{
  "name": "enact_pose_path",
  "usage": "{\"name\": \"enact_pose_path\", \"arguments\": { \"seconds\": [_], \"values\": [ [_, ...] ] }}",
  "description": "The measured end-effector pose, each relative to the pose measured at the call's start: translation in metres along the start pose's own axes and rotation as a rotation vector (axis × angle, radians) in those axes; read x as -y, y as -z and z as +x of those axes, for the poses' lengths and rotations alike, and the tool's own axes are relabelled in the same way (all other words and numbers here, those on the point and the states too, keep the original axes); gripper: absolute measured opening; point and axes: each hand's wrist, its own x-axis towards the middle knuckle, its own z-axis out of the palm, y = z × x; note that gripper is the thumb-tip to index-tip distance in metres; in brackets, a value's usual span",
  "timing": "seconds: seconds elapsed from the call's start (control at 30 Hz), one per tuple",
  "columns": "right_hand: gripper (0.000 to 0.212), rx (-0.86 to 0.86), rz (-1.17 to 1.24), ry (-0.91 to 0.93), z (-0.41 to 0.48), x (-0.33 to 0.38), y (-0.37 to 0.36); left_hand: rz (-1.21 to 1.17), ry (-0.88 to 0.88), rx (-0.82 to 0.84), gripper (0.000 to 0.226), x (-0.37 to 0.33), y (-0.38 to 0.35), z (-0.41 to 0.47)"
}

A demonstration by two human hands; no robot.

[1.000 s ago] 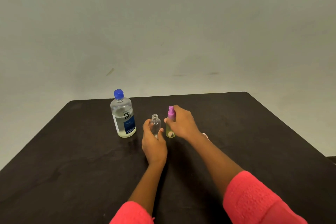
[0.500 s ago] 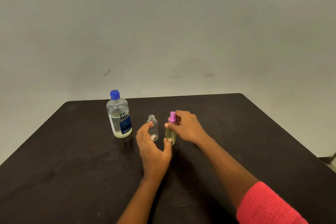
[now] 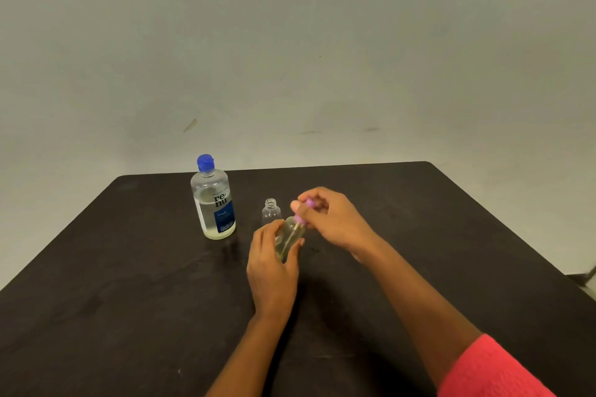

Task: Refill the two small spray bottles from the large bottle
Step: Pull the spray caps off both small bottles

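Observation:
A large clear bottle [image 3: 214, 200] with a blue cap and a blue label stands upright on the black table [image 3: 129, 284], partly filled. To its right stands a small clear bottle [image 3: 271, 211] with no cap on its open neck. A small yellowish spray bottle [image 3: 288, 237] is lifted off the table and tilted. My left hand [image 3: 271, 264] grips its body. My right hand [image 3: 335, 219] is closed around its pink spray cap [image 3: 304, 211].
The black table's far edge meets a plain pale wall. Its right edge [image 3: 503, 229] runs diagonally toward me, with floor beyond it.
My left hand let go of the open small bottle and took hold of the yellowish spray bottle's body. That bottle has been lifted and tilted, with my right hand still on its cap.

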Motion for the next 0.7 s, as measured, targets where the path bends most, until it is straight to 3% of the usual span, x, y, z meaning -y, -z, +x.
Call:
{"name": "enact_pose_path", "arguments": {
  "seconds": [0.2,0.3,0.53,0.7],
  "values": [
    [0.017,0.032,-0.260,0.038,0.002,0.012,0.016,0.063,-0.035,0.005,0.046,0.008,-0.004,0.001],
    [0.008,0.083,-0.199,0.060,0.001,0.013,0.017,0.072,-0.025,-0.008,0.049,0.011,-0.004,0.002],
    [0.024,0.242,-0.057,0.076,0.000,0.015,0.026,0.079,-0.072,-0.009,0.052,0.010,-0.005,0.001],
    [0.021,0.149,-0.407,0.065,0.003,0.020,0.017,0.095,-0.090,-0.028,0.054,0.011,-0.005,0.001]
  ]
}}
